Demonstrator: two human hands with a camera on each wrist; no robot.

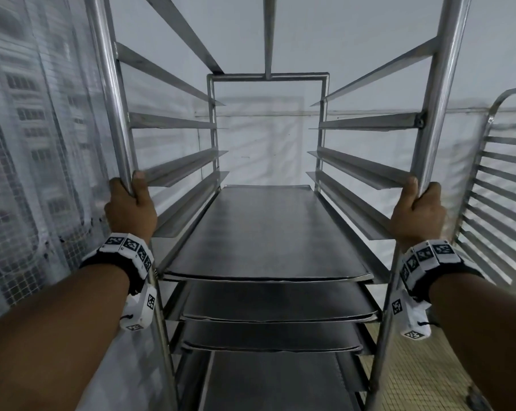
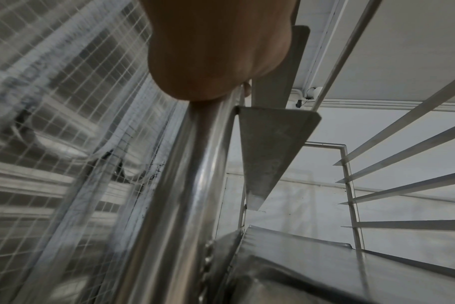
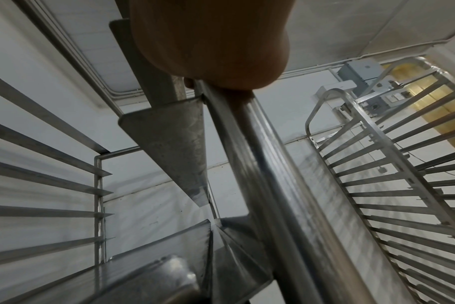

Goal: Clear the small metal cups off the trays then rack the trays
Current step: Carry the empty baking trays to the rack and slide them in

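A tall steel tray rack (image 1: 268, 77) stands straight in front of me. Dark flat trays sit on its runners: the top tray (image 1: 265, 232), a second tray (image 1: 277, 301) and a third tray (image 1: 268, 335) below it, with more underneath. No metal cups show anywhere. My left hand (image 1: 130, 204) grips the rack's left front post (image 1: 110, 93). My right hand (image 1: 418, 207) grips the right front post (image 1: 445, 93). In the wrist views each hand (image 2: 216, 49) (image 3: 210, 41) wraps its post (image 2: 185, 185) (image 3: 268, 164) from below.
Empty angled runners (image 1: 173, 120) line both sides above the trays. A second empty rack (image 1: 494, 185) stands close on the right. A mesh-backed plastic curtain (image 1: 28, 143) hangs on the left. A white wall is behind, tiled floor (image 1: 423, 375) at lower right.
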